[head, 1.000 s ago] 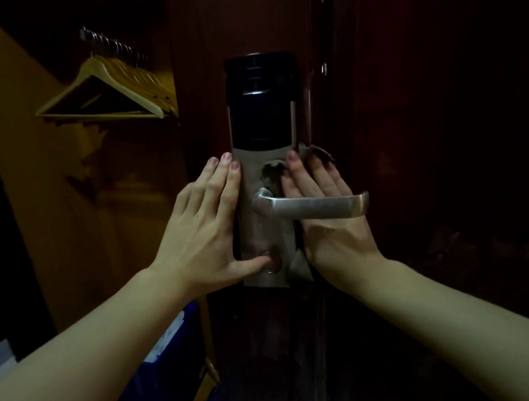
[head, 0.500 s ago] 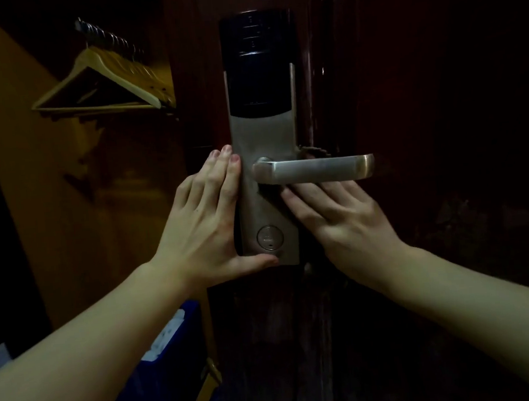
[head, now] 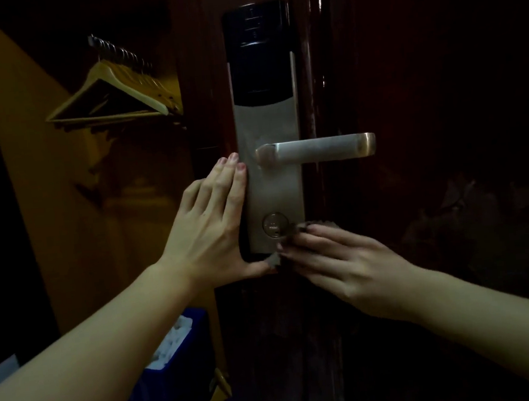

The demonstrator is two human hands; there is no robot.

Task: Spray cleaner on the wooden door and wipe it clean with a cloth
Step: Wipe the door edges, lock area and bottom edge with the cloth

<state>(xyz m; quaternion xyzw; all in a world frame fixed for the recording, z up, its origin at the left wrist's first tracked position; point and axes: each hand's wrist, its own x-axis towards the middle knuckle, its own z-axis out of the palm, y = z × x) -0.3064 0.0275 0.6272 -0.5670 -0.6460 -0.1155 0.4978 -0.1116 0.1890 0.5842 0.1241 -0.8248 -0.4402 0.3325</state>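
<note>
Dark wood door (head: 439, 89): upright, fills the centre and right of the frame.
Lock plate (head: 271, 183): long axis vertical; we see its lever (head: 316, 148) pointing right.
Cloth (head: 291, 230): at the plate's lower edge, under our right hand (head: 341, 257), fingers pressing flat.
Left hand (head: 207, 224): fingers straight, together, against the plate's left side.
Room: dim; hangers (head: 113, 95) upper left.
</note>
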